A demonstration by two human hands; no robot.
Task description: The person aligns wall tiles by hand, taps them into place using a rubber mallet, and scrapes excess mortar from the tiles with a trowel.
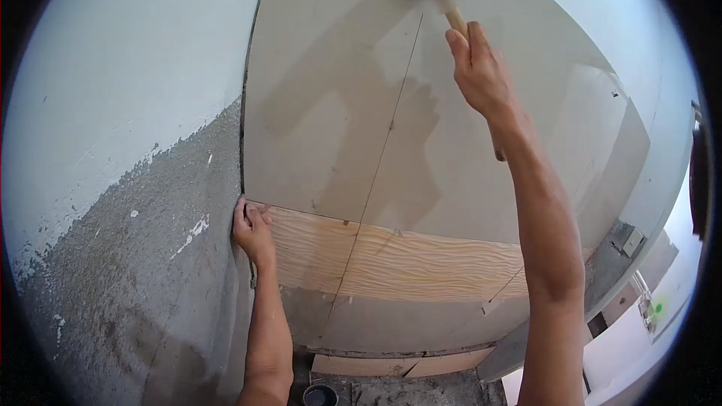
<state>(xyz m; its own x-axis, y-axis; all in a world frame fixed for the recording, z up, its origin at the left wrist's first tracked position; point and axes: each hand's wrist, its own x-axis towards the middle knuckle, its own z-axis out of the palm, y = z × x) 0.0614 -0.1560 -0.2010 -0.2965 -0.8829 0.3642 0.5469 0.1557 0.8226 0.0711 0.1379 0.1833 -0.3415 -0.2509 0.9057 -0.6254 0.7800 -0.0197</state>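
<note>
My right hand (481, 75) is raised over the wall and wrapped round the wooden handle of a rubber mallet (456, 19). Its dark head is near the top of the view, slightly blurred, in front of large beige tiles (323, 53). At the lower left corner of these tiles, my left hand (254, 237) has its fingertips pressed together against the joint. Whatever they may pinch there is too small to make out. Just right of that hand runs a band of wavy, wood-coloured tiles (421, 259), directly below the beige ones.
A rough grey and white wall (150, 203) meets the tiles at the left. Below are grey tiles (376, 319), a dirty floor and a dark bucket (320, 395). A switch box (632, 242) sits at the right, near an opening.
</note>
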